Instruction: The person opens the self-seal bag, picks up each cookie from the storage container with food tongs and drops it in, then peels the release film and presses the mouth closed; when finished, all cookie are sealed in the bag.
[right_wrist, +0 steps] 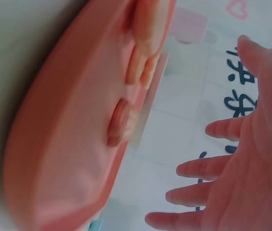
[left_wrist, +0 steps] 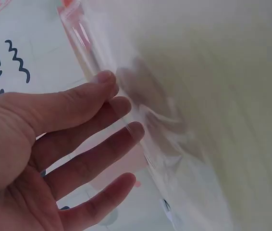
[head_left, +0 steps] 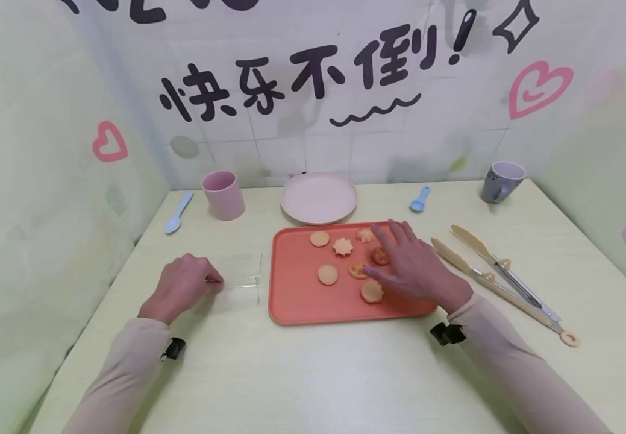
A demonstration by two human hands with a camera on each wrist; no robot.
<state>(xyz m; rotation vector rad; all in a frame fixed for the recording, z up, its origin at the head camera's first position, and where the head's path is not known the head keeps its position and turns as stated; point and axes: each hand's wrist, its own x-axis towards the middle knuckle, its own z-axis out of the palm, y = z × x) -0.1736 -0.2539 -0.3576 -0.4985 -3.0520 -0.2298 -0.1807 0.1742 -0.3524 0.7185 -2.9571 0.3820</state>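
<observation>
My left hand [head_left: 182,286] pinches the edge of a clear plastic bag [head_left: 243,286] between thumb and index finger, left of the orange tray [head_left: 296,298]. In the left wrist view the transparent film [left_wrist: 213,125] spreads away from the fingertips, its other fingers apart. Over the tray's right side hovers my right hand [head_left: 413,265], fingers spread and holding nothing. Several cookie-like pieces lie on the tray: plain round ones [head_left: 328,275], a flower-shaped one [head_left: 342,246], a pretzel-shaped one [head_left: 356,270] and a brown round one [head_left: 379,255] beside the right hand.
Behind the tray stand a pink plate [head_left: 319,198] and a pink cup [head_left: 223,196]. A blue spoon [head_left: 179,213] lies at left, a small blue measuring spoon [head_left: 420,199] and a grey mug [head_left: 502,182] at back right. Long tongs [head_left: 508,289] lie right of the tray.
</observation>
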